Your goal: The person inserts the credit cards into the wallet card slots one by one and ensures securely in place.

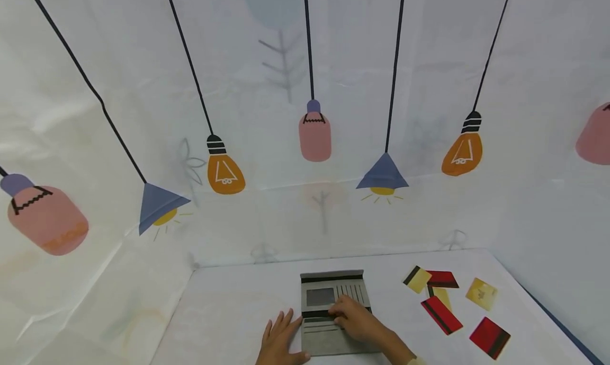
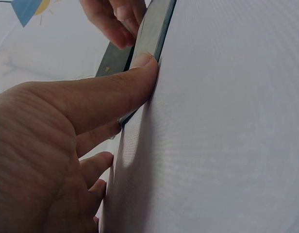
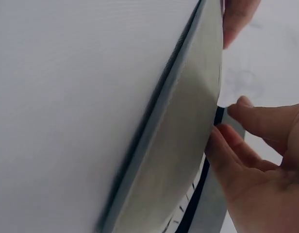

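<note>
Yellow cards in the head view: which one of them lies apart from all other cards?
The rightmost yellow card; white table surrounds it. The leftmost yellow card and middle yellow card both meet red cards.

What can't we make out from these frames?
Whether the right hand pinches anything: head view, its own fingers hide the spot.
Wallet slots under that hand: head view, hand covers them.
Overlapped gold card's covered part: head view, under a red card.
Lone gold card's print: head view, too small.
Left hand's wrist: head view, cut off by bottom edge.
</note>
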